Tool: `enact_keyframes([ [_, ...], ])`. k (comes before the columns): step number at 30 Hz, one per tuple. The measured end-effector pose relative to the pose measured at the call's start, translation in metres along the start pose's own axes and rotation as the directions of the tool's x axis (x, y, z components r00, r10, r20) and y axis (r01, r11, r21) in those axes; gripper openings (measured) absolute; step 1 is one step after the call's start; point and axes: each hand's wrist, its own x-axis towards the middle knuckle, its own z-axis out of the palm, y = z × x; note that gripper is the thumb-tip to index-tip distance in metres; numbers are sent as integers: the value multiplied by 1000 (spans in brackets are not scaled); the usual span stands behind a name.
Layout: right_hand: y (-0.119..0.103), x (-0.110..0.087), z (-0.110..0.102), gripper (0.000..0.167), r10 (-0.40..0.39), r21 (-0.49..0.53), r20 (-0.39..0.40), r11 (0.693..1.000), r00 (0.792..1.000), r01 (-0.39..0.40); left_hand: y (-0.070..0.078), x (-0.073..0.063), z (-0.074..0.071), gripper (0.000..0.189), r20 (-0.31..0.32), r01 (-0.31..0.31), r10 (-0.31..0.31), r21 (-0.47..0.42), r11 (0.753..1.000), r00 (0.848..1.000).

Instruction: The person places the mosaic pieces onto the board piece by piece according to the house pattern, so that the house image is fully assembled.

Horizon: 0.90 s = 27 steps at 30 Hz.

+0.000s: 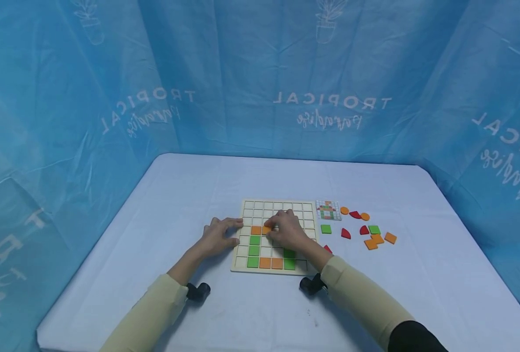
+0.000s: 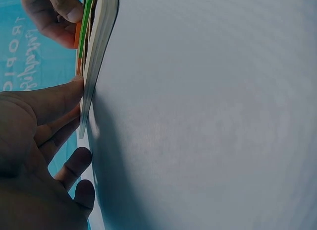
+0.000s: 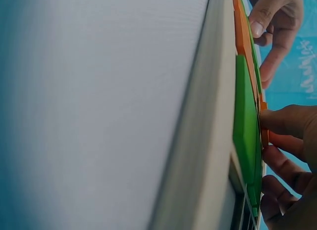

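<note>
A pale wooden grid board (image 1: 258, 206) lies on the table with orange and green square tiles in some of its cells. My right hand (image 1: 291, 231) reaches over the middle of the board and pinches an orange square tile (image 1: 266, 230), beside another orange tile (image 1: 256, 230) in the same row. At the board's left edge, my left hand (image 1: 216, 236) touches the rim with thumb and fingers extended. Green tiles (image 1: 254, 240) run down a column, and orange tiles (image 1: 265, 263) sit in the bottom row. The right hand and forearm cover several cells.
Right of the board lies a small pattern card (image 1: 328, 210). Around it are loose pieces: orange discs (image 1: 344, 210), red quarter-round pieces (image 1: 345, 233), green squares (image 1: 326, 229) and orange squares (image 1: 390, 237). A white cloth covers the table (image 1: 189, 186); blue curtains (image 1: 260, 73) hang behind.
</note>
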Motion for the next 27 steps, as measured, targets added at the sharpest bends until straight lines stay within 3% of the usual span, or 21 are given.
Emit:
enact_keyframes([
  [15,1,-3,-1,24,-29,-15,-42,999,999,28,-1,0,0,49,0,-5,5,8,1000,1000],
  [21,11,-22,-18,26,3,54,-95,999,995,3,0,0,0,49,0,-2,2,1,1000,1000],
  [27,40,-55,-48,31,107,104,-147,990,983,-93,1,-2,-1,49,-1,3,-3,1,1000,1000],
])
